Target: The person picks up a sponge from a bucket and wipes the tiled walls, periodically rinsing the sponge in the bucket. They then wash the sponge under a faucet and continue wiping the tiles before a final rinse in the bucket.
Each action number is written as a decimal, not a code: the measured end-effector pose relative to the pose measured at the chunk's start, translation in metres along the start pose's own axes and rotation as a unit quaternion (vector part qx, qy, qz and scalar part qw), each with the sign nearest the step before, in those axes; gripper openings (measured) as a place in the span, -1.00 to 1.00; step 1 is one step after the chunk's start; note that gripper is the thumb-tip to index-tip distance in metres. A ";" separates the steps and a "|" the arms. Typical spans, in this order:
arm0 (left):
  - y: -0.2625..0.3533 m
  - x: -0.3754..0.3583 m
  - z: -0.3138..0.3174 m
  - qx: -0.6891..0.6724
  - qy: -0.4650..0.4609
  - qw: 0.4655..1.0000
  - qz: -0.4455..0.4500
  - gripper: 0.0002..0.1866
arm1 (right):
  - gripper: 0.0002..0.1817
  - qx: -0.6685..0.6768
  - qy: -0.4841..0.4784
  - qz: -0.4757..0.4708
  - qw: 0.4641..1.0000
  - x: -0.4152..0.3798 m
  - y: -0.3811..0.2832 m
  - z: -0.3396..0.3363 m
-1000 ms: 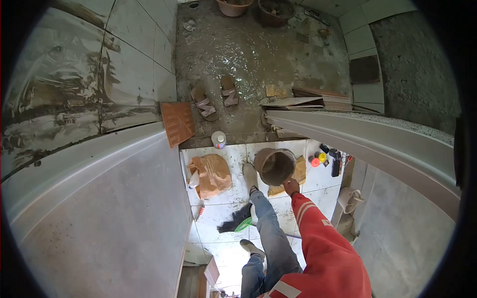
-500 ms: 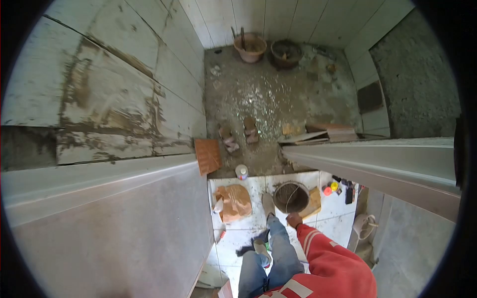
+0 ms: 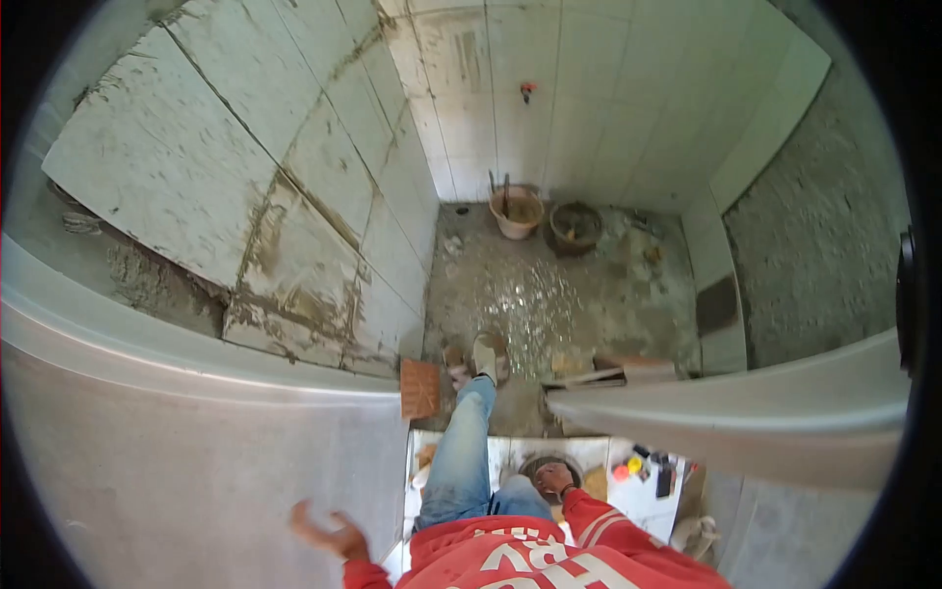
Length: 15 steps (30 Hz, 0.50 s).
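My left hand [image 3: 332,530] is out to the left in front of the grey door panel, fingers spread, holding nothing. My right hand [image 3: 554,478] is low over a dark round bucket [image 3: 530,464] on the white tiles, its fingers closed at the bucket. The exact grip and the bucket's handle are hidden behind the hand. My shoe [image 3: 487,353] rests on one of two brownish blocks on the wet floor; the other block [image 3: 456,365] lies just left of it.
Two tubs, one light [image 3: 517,221] and one dark [image 3: 576,236], stand by the far tiled wall. A red tap [image 3: 528,90] sticks out above. An orange tile [image 3: 420,389] leans at the left doorway edge. Boards [image 3: 589,377] lie right. Colored caps [image 3: 628,468] lie on white tiles.
One leg has stepped forward onto a block on the wet floor. My left hand has come into view. My right hand has shifted from beside the bucket to over it. The view has tipped up.
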<state>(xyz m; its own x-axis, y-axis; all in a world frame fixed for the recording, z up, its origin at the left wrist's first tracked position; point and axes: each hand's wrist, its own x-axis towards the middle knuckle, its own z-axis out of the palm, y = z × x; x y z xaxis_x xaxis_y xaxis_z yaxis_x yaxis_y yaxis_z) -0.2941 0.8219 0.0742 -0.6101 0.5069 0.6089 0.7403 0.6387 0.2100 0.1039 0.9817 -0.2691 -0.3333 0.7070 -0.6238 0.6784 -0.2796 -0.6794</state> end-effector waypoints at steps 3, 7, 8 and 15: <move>0.072 -0.012 0.126 -0.251 -0.212 0.945 0.005 -0.49 | -0.76 -0.026 0.066 -0.095 0.993 0.091 -0.030 -0.017; 0.093 0.010 0.281 -0.251 -0.484 0.838 0.012 -0.40 | -0.76 0.064 0.150 -0.204 0.965 0.226 -0.174 -0.060; 0.083 0.017 0.337 -0.281 -0.484 0.826 0.064 -0.40 | -0.76 0.082 0.157 -0.203 0.963 0.258 -0.207 -0.077; 0.083 0.169 0.603 -0.197 -0.695 0.691 -0.039 -0.65 | -0.71 -0.189 0.114 0.053 0.974 0.498 -0.177 -0.146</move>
<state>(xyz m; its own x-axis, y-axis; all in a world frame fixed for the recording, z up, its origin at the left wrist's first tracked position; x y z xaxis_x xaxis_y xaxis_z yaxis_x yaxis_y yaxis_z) -0.5057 1.3098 -0.2670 -0.1317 0.7216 -0.6797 0.5428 0.6262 0.5596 -0.0865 1.4783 -0.4024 -0.1239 0.8249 -0.5516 0.9082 -0.1297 -0.3980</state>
